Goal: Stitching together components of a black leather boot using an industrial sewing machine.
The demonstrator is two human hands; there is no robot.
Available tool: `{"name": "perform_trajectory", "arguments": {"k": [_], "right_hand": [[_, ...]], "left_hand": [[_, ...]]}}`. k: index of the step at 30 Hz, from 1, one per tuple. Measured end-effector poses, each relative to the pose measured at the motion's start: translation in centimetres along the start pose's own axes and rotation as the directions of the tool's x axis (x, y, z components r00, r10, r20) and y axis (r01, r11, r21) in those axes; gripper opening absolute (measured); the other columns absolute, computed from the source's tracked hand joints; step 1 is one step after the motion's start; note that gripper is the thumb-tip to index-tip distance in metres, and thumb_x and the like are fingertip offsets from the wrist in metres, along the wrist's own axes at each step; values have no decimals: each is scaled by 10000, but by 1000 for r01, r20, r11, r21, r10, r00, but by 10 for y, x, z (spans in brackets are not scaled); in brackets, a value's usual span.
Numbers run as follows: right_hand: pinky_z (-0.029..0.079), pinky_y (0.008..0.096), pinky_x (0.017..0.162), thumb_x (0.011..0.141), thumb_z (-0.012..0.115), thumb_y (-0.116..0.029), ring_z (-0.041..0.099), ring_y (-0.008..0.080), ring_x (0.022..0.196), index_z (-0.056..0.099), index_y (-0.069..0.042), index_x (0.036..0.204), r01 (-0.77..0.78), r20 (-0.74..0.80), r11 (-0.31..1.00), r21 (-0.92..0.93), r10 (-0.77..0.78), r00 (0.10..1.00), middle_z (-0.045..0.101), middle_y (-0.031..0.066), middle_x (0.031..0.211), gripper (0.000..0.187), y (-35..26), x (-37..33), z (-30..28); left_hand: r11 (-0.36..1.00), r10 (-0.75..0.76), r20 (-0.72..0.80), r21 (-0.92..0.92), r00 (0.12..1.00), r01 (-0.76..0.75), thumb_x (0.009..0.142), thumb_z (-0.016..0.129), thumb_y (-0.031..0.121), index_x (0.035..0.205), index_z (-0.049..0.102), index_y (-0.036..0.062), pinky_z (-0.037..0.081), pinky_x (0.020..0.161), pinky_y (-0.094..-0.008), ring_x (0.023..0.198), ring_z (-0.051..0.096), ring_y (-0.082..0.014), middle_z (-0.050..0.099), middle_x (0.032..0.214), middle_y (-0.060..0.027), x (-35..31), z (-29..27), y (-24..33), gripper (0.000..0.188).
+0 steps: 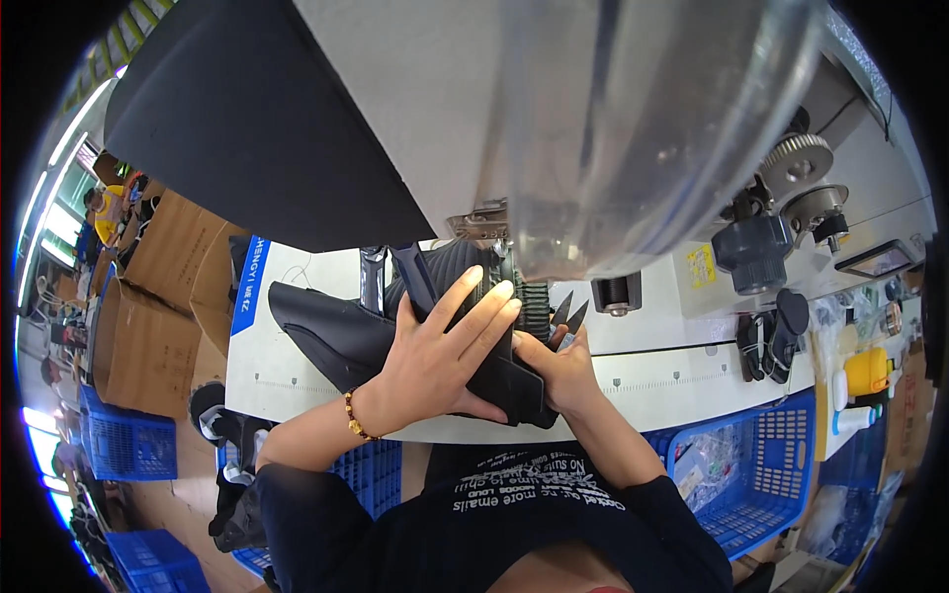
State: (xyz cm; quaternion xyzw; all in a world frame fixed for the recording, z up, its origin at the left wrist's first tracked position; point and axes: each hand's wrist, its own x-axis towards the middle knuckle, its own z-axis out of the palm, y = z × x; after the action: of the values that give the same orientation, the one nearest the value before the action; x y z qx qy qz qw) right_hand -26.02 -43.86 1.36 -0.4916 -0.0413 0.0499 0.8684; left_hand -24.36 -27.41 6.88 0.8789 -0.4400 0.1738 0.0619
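A black, padded, leather-like piece (331, 331) with ribbed sections lies on the white sewing machine table (297, 390), its upper part under the presser foot area (481, 223). My left hand (435, 351) rests flat on it with fingers stretched out and spread. At the piece's right edge, my right hand (565, 374) is closed around small scissors (571, 314), whose parted blades point away from me. Its thumb touches the edge of the piece. A dark ribbed strip (532, 304) shows between the hands. The scissors' handles are hidden in my palm.
The sewing machine head (435, 89) looms over the work, with a clear plastic cover (652, 138) on its right. Dark knobs (751, 252) stand beyond it. Black parts (773, 341) lie at the table's right. A blue basket (761, 484) sits below; cardboard boxes (148, 346) stand left.
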Motion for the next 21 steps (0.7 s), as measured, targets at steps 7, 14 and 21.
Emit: {"name": "perform_trajectory", "arguments": {"k": [7,14,21], "right_hand": [[494,215,577,770,602,-43,586,104,662,566,40,895,4,-28,998,60,-3,1000,601,69,781,155,-2,11,6],[505,229,584,771,594,-20,590,117,673,558,56,922,16,-35,991,131,-12,999,604,87,821,173,-5,14,13],[482,221,591,783,609,-54,584,98,685,589,15,930,22,-35,999,-47,-24,999,614,66,821,164,13,20,-11]], "left_hand": [[995,-33,24,-88,999,35,416,709,567,1243,424,80,345,777,-605,1238,315,-258,395,1267,-62,6,-4,-10,1001],[990,-34,72,-133,997,43,401,747,539,1266,376,92,333,790,-615,1244,317,-266,380,1254,-91,11,-12,-15,1043],[988,-18,89,-153,996,31,370,733,583,1233,378,40,246,873,-642,1241,268,-360,331,1254,-164,5,-1,-11,1079]]}}
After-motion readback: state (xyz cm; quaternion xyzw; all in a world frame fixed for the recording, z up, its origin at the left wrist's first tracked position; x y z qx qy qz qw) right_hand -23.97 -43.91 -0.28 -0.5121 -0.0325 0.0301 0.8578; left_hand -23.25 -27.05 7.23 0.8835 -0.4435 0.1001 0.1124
